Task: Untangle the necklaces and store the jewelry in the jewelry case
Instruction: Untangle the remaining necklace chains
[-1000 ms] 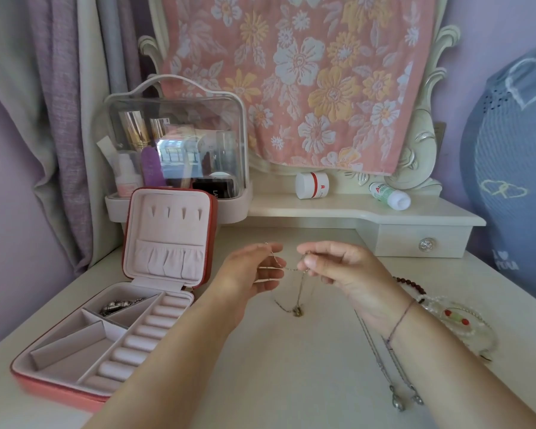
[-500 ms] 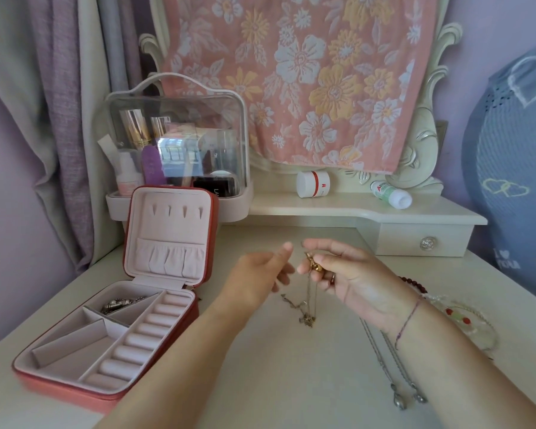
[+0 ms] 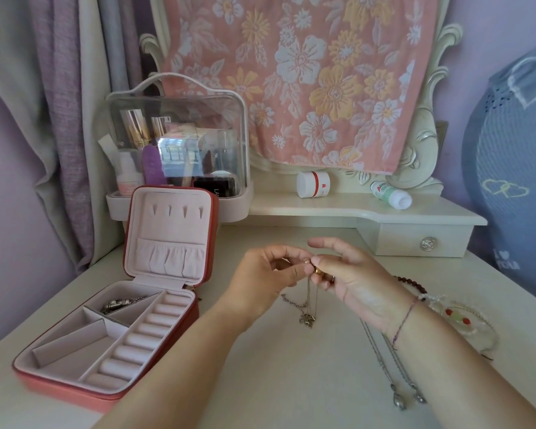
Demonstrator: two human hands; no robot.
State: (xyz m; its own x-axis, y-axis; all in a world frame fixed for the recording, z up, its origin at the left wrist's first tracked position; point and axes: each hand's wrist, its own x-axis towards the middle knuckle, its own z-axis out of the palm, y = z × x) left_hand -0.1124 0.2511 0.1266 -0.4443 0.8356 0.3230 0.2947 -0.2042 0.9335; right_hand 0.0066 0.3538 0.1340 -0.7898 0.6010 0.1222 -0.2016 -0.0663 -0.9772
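Cream-white paint covers the dressing table (image 3: pixel 260 382) in front of you, set against a lilac wall with a grey-mauve curtain (image 3: pixel 59 119) at the left. A pink floral cloth (image 3: pixel 307 82) hangs over the carved mirror frame. On the raised shelf behind sit a clear cosmetics box (image 3: pixel 180 144), a white jar (image 3: pixel 312 184) on its side and a small bottle (image 3: pixel 390 195) lying flat. A little drawer (image 3: pixel 427 243) sits below the shelf's right end, and a blue cushion (image 3: pixel 514 168) fills the far right.

The jewelry case (image 3: pixel 171 230) stands open at your left, lid upright, with a silvery piece (image 3: pixel 121 303) in its rear compartment.

Your left hand (image 3: pixel 263 280) and right hand (image 3: pixel 359 283) meet above the middle of the table, fingertips touching. Each pinches the top of the thin necklace (image 3: pixel 307 318) between thumb and curled fingers. A small gold piece (image 3: pixel 317 270) shows at your right fingertips. The chain hangs down from the pinch, and its pendant rests on the table just below your hands, well to the right of the case.

A silver necklace (image 3: pixel 393 373) lies stretched on the table under your right forearm. A dark beaded bracelet (image 3: pixel 412 281) and a clear beaded bracelet (image 3: pixel 458 317) lie beyond your right wrist
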